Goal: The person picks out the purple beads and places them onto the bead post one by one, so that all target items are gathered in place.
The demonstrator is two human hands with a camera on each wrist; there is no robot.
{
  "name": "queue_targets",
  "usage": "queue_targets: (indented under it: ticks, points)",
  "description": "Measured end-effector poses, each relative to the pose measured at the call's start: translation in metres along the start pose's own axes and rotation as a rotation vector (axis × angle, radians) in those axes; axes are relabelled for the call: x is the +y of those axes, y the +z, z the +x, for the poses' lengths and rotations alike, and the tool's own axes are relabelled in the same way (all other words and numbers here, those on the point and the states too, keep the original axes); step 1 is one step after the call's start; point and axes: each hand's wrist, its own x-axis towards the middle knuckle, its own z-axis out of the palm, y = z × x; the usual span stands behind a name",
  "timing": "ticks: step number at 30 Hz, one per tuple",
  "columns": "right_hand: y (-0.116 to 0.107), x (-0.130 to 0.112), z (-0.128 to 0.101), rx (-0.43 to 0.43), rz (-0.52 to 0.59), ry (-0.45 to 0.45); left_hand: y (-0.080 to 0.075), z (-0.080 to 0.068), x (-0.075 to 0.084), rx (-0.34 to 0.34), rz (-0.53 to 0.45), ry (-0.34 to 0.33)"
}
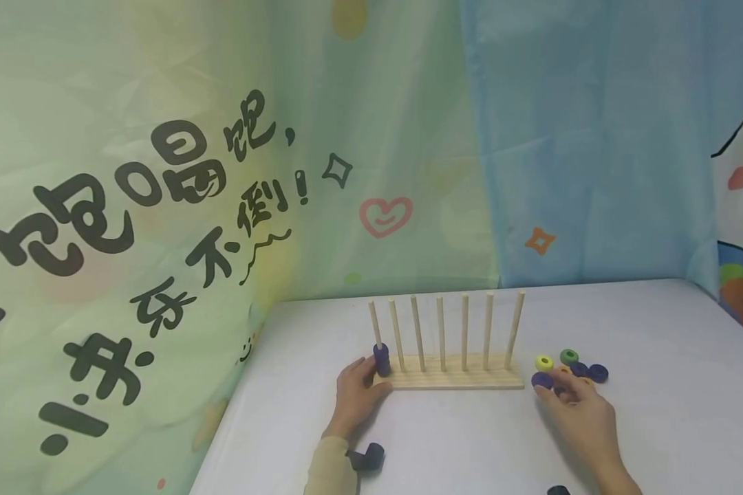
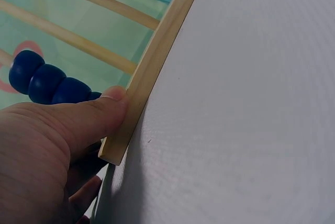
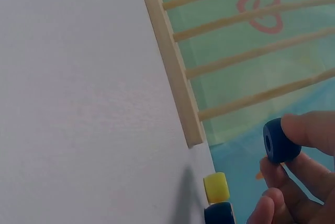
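Note:
A wooden peg rack (image 1: 458, 380) with several upright pegs stands on the white table. Several dark blue beads (image 1: 381, 360) are stacked on its leftmost peg; the same stack (image 2: 48, 82) shows above the thumb in the left wrist view. My left hand (image 1: 354, 397) grips the left end of the base, thumb on its front edge, the other fingers partly hidden behind. Off the rack's right end, my right hand (image 1: 585, 419) pinches a dark blue bead (image 3: 282, 141) between thumb and fingers, its hole visible in the right wrist view.
Loose beads lie around my right hand: a yellow bead (image 1: 544, 363), a green bead (image 1: 569, 357), a dark blue bead (image 1: 598, 373) and others partly covered by the fingers. A printed curtain (image 1: 384, 137) hangs behind the table (image 1: 458, 447).

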Motion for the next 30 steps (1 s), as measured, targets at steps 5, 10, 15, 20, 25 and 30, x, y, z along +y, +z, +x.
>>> queue_targets:
  ticks: [5, 10, 15, 20, 25, 30]
  points:
    - [0.005, -0.002, -0.002, -0.051, -0.001, 0.005, 0.000, -0.001, 0.001, 0.000, 0.000, 0.004]
    - [0.013, -0.003, -0.006, -0.100, 0.018, -0.001, 0.000, -0.001, 0.000, -0.009, 0.003, -0.010]
    - [0.018, -0.005, -0.007, -0.150, 0.008, 0.000, 0.000, -0.001, 0.000, -0.016, 0.004, -0.030]
    - [0.018, -0.006, -0.009, -0.163, -0.001, -0.033, 0.001, -0.001, -0.001, -0.014, 0.006, -0.018]
    - [0.017, -0.007, -0.010, -0.168, -0.005, -0.048, 0.000, -0.001, 0.001, -0.006, 0.004, 0.001]
    - [0.017, -0.007, -0.009, -0.189, -0.009, -0.033, -0.001, -0.001, 0.002, -0.003, 0.008, 0.007]
